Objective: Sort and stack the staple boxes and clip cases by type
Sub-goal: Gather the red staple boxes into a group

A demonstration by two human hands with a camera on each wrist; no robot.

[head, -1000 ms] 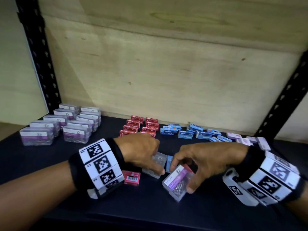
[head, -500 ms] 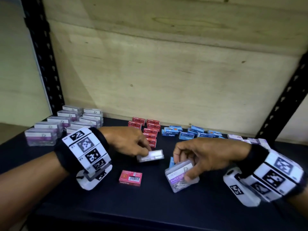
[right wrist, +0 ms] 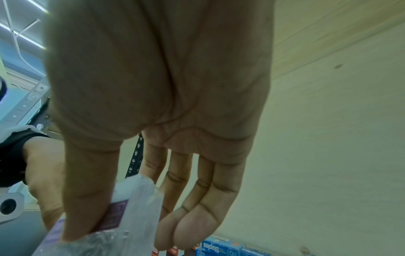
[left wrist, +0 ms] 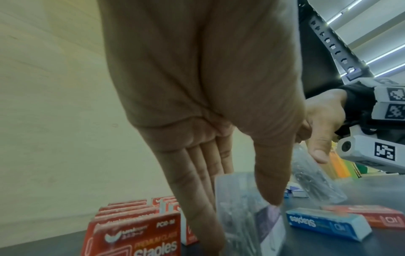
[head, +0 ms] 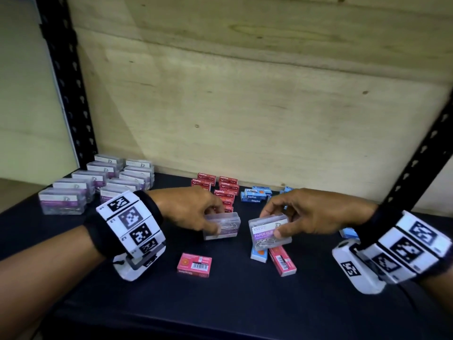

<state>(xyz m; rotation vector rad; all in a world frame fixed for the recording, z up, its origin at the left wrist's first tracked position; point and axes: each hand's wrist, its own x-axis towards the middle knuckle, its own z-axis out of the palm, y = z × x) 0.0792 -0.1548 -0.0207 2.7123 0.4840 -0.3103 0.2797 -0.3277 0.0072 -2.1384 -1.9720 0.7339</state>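
Observation:
My left hand (head: 196,214) pinches a clear paper-clip case (head: 224,228) between thumb and fingers, just above the dark shelf (head: 232,303); the same case (left wrist: 245,213) fills the left wrist view. My right hand (head: 304,214) grips a second clear clip case (head: 267,235) with a purple label, tilted, thumb on its front; the right wrist view shows that case (right wrist: 122,216) too. Under it lie a blue staple box (head: 258,255) and a red staple box (head: 283,262). Another red staple box (head: 195,265) lies alone in front.
Rows of stacked clip cases (head: 98,185) stand at the back left. Red staple boxes (head: 225,190) and blue staple boxes (head: 255,196) are grouped at the back middle. Black shelf posts (head: 66,82) flank a plywood back wall (head: 245,106).
Both hands lifted their clip cases off the pile and drew apart. The blue and red staple boxes under the right hand's case came into sight.

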